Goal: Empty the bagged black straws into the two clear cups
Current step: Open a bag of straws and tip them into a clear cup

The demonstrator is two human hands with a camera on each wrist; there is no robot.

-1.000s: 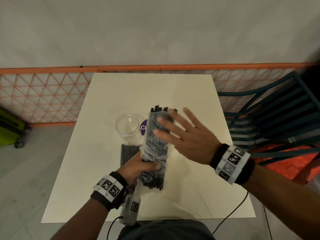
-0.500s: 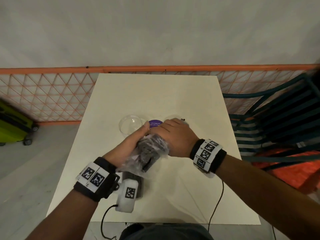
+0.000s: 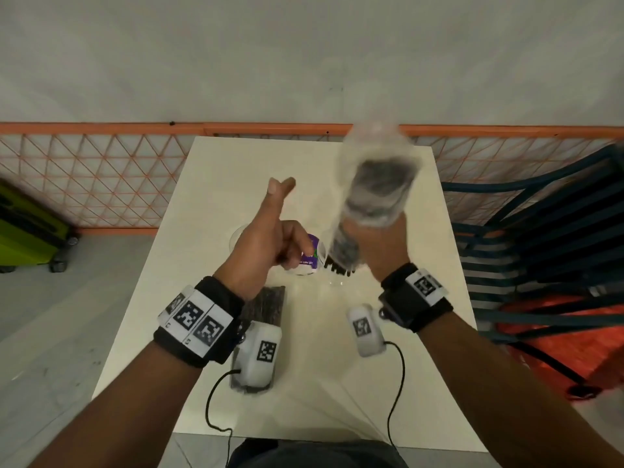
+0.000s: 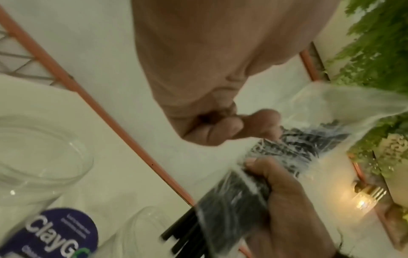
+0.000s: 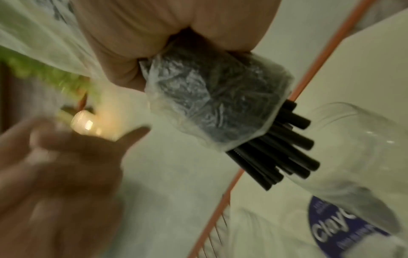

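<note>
A: The right hand (image 3: 378,241) is gripping the bag of straws (image 3: 374,194) around its middle, upended, with the open mouth pointing down over a clear cup (image 5: 353,148).

B: And that looks like the reason for the hold: black straws (image 5: 284,148) are already poking out of the bag's mouth, right at the cup's rim. My guess is the fist is acting as a throttle so they aren't all dropping at once.

A: The left hand (image 3: 270,244) is hovering beside it, holding nothing. The thumb is sticking up and the fingers are loosely curled, which reads as relaxed rather than clenched.

B: A second clear cup (image 4: 39,157) is standing just to the left, with a purple label (image 3: 309,253) showing between the two. I'm seeing no straws in it.

A: Both cups are sitting mid-tabletop (image 3: 388,383), roughly between the left and right edges.

B: Nearer the front edge, another pack of straws (image 3: 266,305) is lying flat, partly hidden under the left wrist.

A: What's getting in the way? The crinkled plastic is clinging around the bundle, and the straw ends are fanning out wider than one tidy column, so some may be catching the rim.

B: Off the table, there's an orange mesh fence (image 3: 101,177) behind and a dark slatted chair (image 3: 540,238) off the right edge, both well apart from the action.
</note>
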